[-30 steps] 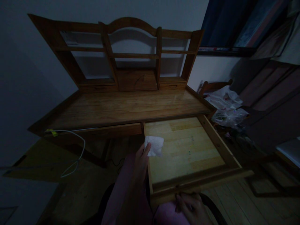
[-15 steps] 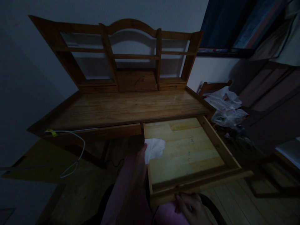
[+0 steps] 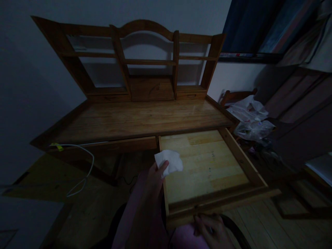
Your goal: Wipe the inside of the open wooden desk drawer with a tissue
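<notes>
My left hand [image 3: 156, 176] pinches a white tissue [image 3: 169, 162], thumb on top, over the left side wall of a pulled-out wooden drawer [image 3: 243, 199]. The tissue spreads to the right over the drawer's pale bottom, which carries a few small dark marks. At the drawer's front panel, my right hand [image 3: 212, 230] has its fingers curled against the outer face. Whatever part they grip there is hidden by the fingers.
The drawer belongs to a wooden desk [image 3: 145, 117] with a shelf hutch [image 3: 150, 62]. A white cable [image 3: 92, 162] hangs from the desk's left front edge. Plastic bags [image 3: 250, 117] lie on a chair at the right. A dark window [image 3: 251, 27] is above.
My left hand has turned, so its thumb now shows on top of the tissue. The tissue has shifted slightly up and left. My right hand and the drawer stay put.
</notes>
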### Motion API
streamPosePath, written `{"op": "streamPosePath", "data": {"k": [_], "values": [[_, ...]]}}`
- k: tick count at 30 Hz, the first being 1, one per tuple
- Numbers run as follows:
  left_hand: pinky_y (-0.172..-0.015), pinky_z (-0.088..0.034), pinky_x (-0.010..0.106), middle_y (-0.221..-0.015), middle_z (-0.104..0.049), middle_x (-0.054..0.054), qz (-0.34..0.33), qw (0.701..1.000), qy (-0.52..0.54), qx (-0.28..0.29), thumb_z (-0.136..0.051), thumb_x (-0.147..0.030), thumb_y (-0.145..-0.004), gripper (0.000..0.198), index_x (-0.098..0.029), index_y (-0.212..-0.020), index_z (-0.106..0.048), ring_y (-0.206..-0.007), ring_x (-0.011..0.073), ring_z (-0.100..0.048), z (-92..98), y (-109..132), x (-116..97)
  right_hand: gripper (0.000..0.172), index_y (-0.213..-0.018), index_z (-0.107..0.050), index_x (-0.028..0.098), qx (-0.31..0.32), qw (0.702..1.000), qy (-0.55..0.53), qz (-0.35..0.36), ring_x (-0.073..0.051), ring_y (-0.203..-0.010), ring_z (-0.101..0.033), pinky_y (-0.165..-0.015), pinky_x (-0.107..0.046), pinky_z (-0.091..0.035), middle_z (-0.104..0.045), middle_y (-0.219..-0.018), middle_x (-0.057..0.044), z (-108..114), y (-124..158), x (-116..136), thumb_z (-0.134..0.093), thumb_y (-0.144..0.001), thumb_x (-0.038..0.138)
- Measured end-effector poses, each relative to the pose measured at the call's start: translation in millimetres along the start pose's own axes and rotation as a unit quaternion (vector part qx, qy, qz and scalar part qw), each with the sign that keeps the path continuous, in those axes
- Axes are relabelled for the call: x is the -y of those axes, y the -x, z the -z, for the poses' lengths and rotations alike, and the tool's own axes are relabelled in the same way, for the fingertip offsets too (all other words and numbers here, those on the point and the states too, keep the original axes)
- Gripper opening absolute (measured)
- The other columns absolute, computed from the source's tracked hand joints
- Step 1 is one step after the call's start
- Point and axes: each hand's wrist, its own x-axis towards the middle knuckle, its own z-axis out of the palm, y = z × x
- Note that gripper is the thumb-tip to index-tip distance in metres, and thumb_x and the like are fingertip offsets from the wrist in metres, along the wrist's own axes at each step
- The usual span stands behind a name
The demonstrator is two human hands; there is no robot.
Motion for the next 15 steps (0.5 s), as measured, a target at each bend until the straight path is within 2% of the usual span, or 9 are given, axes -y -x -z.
{"op": "streamPosePath", "data": {"k": [3, 8, 12, 15], "values": [[-0.075, -0.053, 0.032, -0.095, -0.077, 0.015, -0.005, 1.000, 0.004, 0.023, -0.089, -0.034, -0.061, 0.056, -0.007, -0.107, -0.072, -0.081, 0.0262, -0.073, -4.2, 0.4, 2.5, 0.047, -0.064, -0.067, 0.022, -0.005, 1.000, 0.000, 0.003, -0.012, -0.067, -0.064, -0.074, -0.021, -0.044, -0.066, -0.063, 0.003, 0.5, 0.2, 0.4, -0.043, -0.101, 0.038], [-0.079, -0.053, 0.037, -0.095, -0.077, 0.015, 0.005, 0.999, 0.010, 0.044, -0.086, -0.033, -0.066, 0.047, -0.008, -0.104, -0.073, -0.080, 0.0266, -0.073, -5.1, 0.7, 3.8, 0.047, -0.066, -0.068, 0.022, 0.006, 1.000, -0.006, -0.011, -0.013, -0.071, -0.064, -0.075, -0.022, -0.044, -0.066, -0.065, 0.002, -1.7, 2.9, -5.0, -0.042, -0.102, 0.038], [-0.085, -0.052, 0.039, -0.105, -0.076, 0.015, -0.007, 0.998, 0.001, 0.058, -0.087, -0.029, -0.063, 0.056, -0.010, -0.113, -0.071, -0.092, 0.0296, -0.072, -6.7, 3.8, -0.3, 0.048, -0.065, -0.067, 0.022, 0.008, 1.000, -0.022, -0.014, -0.012, -0.068, -0.065, -0.074, -0.022, -0.046, -0.066, -0.063, 0.002, -4.1, 0.2, -5.7, -0.042, -0.102, 0.039], [-0.095, -0.049, 0.042, -0.110, -0.074, 0.016, -0.012, 0.997, -0.012, 0.072, -0.088, -0.024, -0.058, 0.064, -0.012, -0.118, -0.068, -0.107, 0.0337, -0.068, -10.0, 5.1, -4.1, 0.049, -0.066, -0.068, 0.023, 0.025, 0.999, -0.028, -0.024, -0.014, -0.068, -0.067, -0.073, -0.023, -0.049, -0.068, -0.065, 0.000, 1.9, -1.5, 4.9, -0.039, -0.102, 0.040]]}}
